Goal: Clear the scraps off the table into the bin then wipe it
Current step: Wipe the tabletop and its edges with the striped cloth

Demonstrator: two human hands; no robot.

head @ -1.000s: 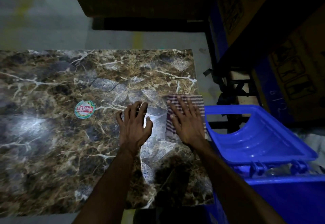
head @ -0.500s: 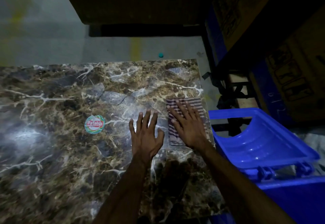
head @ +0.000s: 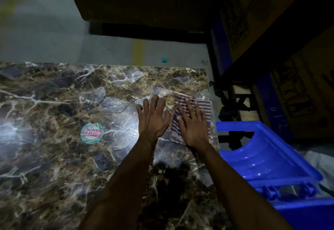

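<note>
A striped cloth (head: 204, 107) lies flat near the right edge of the brown marble-patterned table (head: 54, 166). My right hand (head: 193, 123) presses on it with straight, spread fingers. Just left of the cloth, my left hand (head: 153, 119) lies palm down over the bare tabletop with its fingers spread. A blue bin (head: 271, 159) with its lid open stands right beside the table's right edge. I see no scraps on the table.
A round "Patelsa" sticker (head: 92, 133) is stuck on the tabletop left of my hands. Cardboard boxes (head: 298, 67) are stacked behind the bin at the right. A small teal cap (head: 164, 60) lies on the grey floor beyond the table's far edge.
Both hands have slid away from me toward the table's far right corner, the right one pushing the cloth along. My left fingers have straightened and spread.
</note>
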